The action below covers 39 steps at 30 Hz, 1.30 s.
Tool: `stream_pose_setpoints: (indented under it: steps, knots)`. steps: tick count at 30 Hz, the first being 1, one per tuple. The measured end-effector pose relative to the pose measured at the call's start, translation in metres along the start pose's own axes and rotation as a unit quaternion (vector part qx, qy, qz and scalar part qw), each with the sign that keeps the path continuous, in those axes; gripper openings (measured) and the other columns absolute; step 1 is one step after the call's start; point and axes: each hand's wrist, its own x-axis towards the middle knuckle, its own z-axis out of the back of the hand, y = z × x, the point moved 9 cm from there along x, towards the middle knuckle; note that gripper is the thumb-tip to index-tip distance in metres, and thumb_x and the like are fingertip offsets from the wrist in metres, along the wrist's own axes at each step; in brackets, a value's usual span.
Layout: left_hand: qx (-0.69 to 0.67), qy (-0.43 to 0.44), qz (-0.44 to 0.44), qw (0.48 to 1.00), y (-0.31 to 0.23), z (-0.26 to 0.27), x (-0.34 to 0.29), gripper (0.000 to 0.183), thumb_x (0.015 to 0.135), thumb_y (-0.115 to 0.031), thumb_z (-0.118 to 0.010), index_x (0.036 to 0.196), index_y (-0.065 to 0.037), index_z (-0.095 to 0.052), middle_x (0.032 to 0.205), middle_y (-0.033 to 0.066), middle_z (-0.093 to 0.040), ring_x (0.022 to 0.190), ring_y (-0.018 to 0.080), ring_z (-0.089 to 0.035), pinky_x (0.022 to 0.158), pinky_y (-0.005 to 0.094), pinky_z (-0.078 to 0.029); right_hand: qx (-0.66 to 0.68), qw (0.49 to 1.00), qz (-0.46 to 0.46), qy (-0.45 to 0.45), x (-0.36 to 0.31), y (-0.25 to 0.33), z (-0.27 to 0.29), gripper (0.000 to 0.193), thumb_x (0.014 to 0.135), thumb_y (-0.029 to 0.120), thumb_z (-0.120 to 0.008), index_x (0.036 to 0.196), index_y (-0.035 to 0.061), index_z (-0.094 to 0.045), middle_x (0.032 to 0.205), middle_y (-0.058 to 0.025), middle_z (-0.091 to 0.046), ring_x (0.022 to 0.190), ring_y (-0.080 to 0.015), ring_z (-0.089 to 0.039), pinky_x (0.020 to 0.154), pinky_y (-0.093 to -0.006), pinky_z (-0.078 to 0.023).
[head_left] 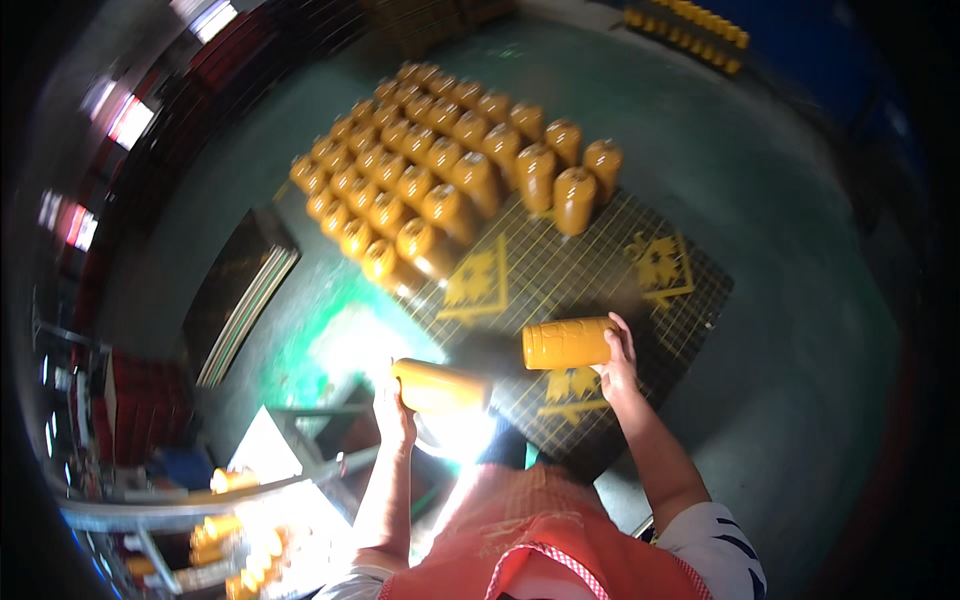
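My left hand [394, 412] is closed around the end of a glossy orange jar [440, 388], tipped on its side in front of my body. Bright light washes out part of this jar and the hand. To the right, my right hand [620, 362] grips the end of a second orange jar [567, 343], also held sideways, with a raised pattern on its wall. The two jars are apart, both above the near part of a dark mat with yellow grid lines [600, 270]. Many like jars [440, 150] stand upright in rows farther off on the mat.
A stack of flat boards [245, 295] lies on the green floor at left. Near lower left, a metal-railed table [300, 500] bears more orange pieces [215, 535] in strong glare. A rack of yellow items [690, 35] stands far right. Red stacks [145, 405] line the left.
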Motion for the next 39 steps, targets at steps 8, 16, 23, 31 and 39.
stream_pose_setpoints:
  steps: [8,16,23,31,39]
  knots:
    - [-0.508,-0.067,0.155,0.845,0.083,0.157,-0.061,0.045,0.097,-0.039,-0.054,0.129,-0.008,-0.054,0.128,0.0124,-0.056,0.12,0.037,-0.054,0.1,0.0552,-0.049,0.273,0.821,-0.363,0.347,-0.094,-0.232,-0.156,0.071,0.094,0.057,-0.052,0.141,0.0045,-0.044,0.14,-0.0161,-0.051,0.131,-0.0302,-0.049,0.109,-0.0518,-0.044]
    - [-0.56,-0.013,0.228,0.796,0.122,0.207,-0.043,0.049,0.092,-0.045,-0.058,0.125,-0.009,-0.056,0.124,0.0161,-0.06,0.114,0.0392,-0.057,0.094,0.0576,-0.053,0.26,0.795,-0.456,0.302,-0.165,-0.267,-0.254,0.061,0.097,0.055,-0.049,0.124,-0.0003,-0.056,0.115,-0.0184,-0.065,0.097,-0.0309,-0.069,0.075,-0.0415,-0.064]
    - [-0.556,0.078,0.283,0.778,0.127,0.235,-0.032,0.057,0.097,-0.054,-0.045,0.128,-0.007,-0.056,0.128,0.0207,-0.058,0.115,0.0441,-0.058,0.085,0.0569,-0.059,0.323,0.759,-0.506,0.253,-0.206,-0.283,-0.294,0.069,0.096,0.059,-0.046,0.135,0.0025,-0.051,0.124,-0.0235,-0.061,0.105,-0.0411,-0.064,0.084,-0.0521,-0.06]
    - [-0.651,0.066,0.299,0.695,0.106,0.223,-0.032,0.062,0.097,-0.05,-0.05,0.137,-0.003,-0.048,0.136,0.0273,-0.052,0.113,0.0506,-0.057,0.085,0.0597,-0.058,0.391,0.672,-0.578,0.247,-0.22,-0.28,-0.324,0.063,0.096,0.05,-0.051,0.136,0.0009,-0.052,0.126,-0.03,-0.057,0.111,-0.0478,-0.06,0.092,-0.0551,-0.057]
    - [-0.511,-0.045,0.156,0.844,0.063,0.262,-0.054,0.055,0.094,-0.048,-0.057,0.126,-0.004,-0.059,0.126,0.0241,-0.061,0.113,0.0411,-0.062,0.088,0.0542,-0.058,0.18,0.796,-0.514,0.263,-0.181,-0.302,-0.315,0.04,0.101,0.04,-0.049,0.122,0.0089,-0.062,0.113,-0.0097,-0.071,0.101,-0.0233,-0.07,0.093,-0.0447,-0.056]
